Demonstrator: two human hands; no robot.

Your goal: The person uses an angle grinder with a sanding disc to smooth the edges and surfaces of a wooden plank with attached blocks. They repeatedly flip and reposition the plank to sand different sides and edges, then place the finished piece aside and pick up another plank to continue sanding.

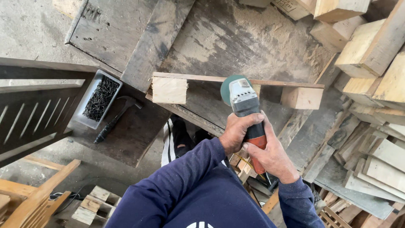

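The fingers [249, 119] of the left hand [239, 131] wrap fully around the front of an angle grinder [249, 114], just behind its grey metal head, closed tight on the body. The right hand [273, 157] grips the orange rear handle of the same tool, its fingers curled shut around it, thumb lying along the side. Both sleeves are dark blue.

The angle grinder has a grey gear housing, a dark middle section and an orange grip; a green disc [231, 86] sits at its nose. The disc meets the edge of a thin wooden slat [202, 77] that runs across the frame, with pale wooden blocks [169, 90] fixed beneath it at either end, the right one [301, 97] slightly darker.

This piece rests on a worn, sawdust-covered tabletop [236, 38] of dark boards. To the left lie a black hammer [116, 118] and, just beside it, a grey tray of dark nails [99, 98]. Stacks of pale timber offcuts [371, 46] crowd the right side.
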